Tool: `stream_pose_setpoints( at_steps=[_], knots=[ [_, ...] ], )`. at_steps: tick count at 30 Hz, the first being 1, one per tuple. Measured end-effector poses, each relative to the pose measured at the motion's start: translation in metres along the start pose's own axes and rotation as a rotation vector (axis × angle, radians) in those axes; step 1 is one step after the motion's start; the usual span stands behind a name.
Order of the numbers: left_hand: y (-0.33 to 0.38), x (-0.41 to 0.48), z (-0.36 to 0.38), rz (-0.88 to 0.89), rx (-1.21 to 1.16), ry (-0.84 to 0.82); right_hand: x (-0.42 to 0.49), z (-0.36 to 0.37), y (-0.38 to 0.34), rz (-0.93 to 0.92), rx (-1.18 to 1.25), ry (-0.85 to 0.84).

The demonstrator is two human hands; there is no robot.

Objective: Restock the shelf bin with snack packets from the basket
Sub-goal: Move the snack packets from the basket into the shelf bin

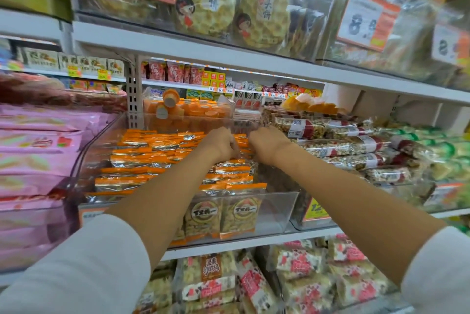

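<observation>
A clear plastic shelf bin (277, 209) on the middle shelf holds several orange-and-silver snack packets (142, 153) lying in rows, with two standing upright at its front (221, 214). Both my hands reach deep into the bin's right rear part. My left hand (220, 144) has its fingers curled down onto the packets there. My right hand (267, 143) sits close beside it, fingers curled over the packets at the bin's right side. The fingertips of both hands are hidden, so what they pinch is unclear. No basket is in view.
Pink packets (33, 151) fill the bin to the left; nut bars in clear wrap (338, 146) lie to the right. Orange cups (183, 107) sit behind. The shelf above (229, 54) overhangs closely, with flat round cakes (262, 16). More packets (254, 285) fill the shelf below.
</observation>
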State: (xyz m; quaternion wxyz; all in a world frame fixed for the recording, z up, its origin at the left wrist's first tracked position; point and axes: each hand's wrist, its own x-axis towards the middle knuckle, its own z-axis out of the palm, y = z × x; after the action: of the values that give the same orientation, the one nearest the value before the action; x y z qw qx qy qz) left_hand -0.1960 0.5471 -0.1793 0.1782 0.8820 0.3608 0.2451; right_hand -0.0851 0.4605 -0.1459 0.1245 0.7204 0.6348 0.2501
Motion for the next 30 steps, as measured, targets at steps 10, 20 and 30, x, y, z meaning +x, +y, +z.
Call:
stream_pose_setpoints(
  at_steps=[10,20,30],
  knots=[
    [0.003,-0.011,0.005,-0.048,-0.031,0.011,0.001,0.016,-0.005,0.049,-0.064,0.041],
    [0.009,-0.012,0.0,-0.074,-0.015,0.056,-0.002,0.005,-0.006,0.052,-0.05,0.028],
    [0.09,-0.094,-0.025,-0.012,-0.351,0.259,-0.107,-0.025,0.008,0.231,0.746,0.502]
  ],
)
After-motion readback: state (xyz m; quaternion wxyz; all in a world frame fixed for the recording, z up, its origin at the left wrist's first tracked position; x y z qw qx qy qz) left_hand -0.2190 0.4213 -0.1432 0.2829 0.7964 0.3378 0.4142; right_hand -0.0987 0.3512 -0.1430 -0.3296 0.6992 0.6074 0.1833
